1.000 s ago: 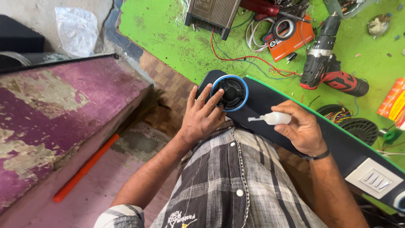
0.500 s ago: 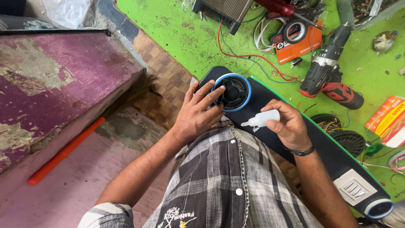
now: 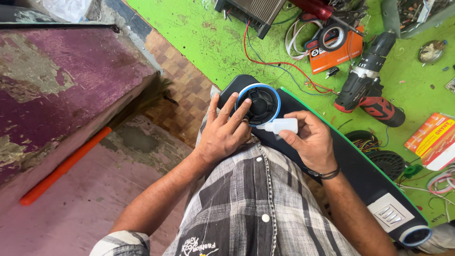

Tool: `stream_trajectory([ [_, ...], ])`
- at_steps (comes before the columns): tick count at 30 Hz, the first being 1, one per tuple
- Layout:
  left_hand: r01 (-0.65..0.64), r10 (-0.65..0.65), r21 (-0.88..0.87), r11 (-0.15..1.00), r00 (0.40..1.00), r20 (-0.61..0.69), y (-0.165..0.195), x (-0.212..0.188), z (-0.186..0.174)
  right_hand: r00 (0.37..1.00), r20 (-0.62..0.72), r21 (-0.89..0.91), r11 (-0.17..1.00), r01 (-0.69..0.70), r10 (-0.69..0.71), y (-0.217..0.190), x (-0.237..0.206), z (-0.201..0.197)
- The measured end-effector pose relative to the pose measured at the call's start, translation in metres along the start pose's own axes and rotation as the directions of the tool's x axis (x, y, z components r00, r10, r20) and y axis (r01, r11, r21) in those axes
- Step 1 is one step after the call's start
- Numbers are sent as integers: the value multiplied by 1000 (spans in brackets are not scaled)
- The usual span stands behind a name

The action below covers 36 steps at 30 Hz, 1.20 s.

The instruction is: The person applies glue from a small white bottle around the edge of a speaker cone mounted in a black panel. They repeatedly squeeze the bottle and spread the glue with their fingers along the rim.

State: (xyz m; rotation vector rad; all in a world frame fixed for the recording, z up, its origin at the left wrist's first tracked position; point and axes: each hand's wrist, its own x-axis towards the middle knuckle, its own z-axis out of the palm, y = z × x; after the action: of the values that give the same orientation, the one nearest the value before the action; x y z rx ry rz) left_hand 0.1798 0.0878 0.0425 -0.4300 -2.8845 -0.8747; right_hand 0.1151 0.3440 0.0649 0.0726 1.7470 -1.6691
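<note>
Left hand (image 3: 226, 130) spread flat, fingers steadying blue-ringed speaker cone (image 3: 259, 104) atop long black speaker (image 3: 332, 161) across lap; right hand (image 3: 310, 140) gripping small white glue bottle (image 3: 282, 125), nozzle toward rim. Cordless drill (image 3: 367, 87) on green bench (image 3: 199, 33), two o'clock.

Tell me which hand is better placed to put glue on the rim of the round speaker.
Probably the right hand. It already holds the small white bottle, nozzle aimed at the round speaker and close to its blue rim. The left hand lies flat on the speaker's edge, bracing it, with nothing in its fingers.
</note>
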Motion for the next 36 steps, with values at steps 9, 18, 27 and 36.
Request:
stream_trajectory([
  [9, 40, -41, -45, 998, 999, -9, -5, -4, 4, 997, -79, 5, 1000, 12, -11, -2, 14, 17],
  [18, 23, -24, -59, 998, 1000, -9, -13, -7, 3, 998, -53, -280, 960, 20, -36, -21, 30, 32],
  [27, 26, -28, -89, 996, 999, -19, -17, -9, 4, 999, -22, -329, 944, 35, -45, -27, 35, 36],
  [36, 37, -42, -147, 988, 999, -30, -22, -12, 6, 998, 20, -324, 944, 58, -54, -26, 36, 33],
])
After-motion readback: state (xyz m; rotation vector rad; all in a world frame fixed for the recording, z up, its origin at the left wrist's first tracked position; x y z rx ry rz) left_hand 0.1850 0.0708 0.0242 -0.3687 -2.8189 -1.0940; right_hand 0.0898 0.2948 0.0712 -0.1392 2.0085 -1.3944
